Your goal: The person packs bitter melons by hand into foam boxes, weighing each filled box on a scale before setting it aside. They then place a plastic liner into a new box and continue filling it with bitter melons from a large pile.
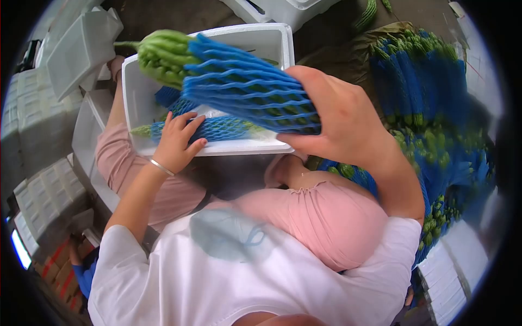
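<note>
A green bitter melon [163,57] in a blue foam net sleeve [244,81] is held up above the white foam box [289,46]. My right hand [337,117] grips its sleeved end, thumb below and fingers on top; the bare stem end points left. Inside the box, my left hand [179,136] rests with fingers spread on another netted melon [225,129] lying along the near wall. More blue netting [167,96] shows behind that hand. The held melon hides part of the box's inside.
Many netted melons [418,81] are piled at the right, beside a brown cloth [353,60]. White foam boxes and lids [81,51] stand at the left, with another box [293,8] at the top. A co-worker's blue sleeve [85,277] shows at lower left.
</note>
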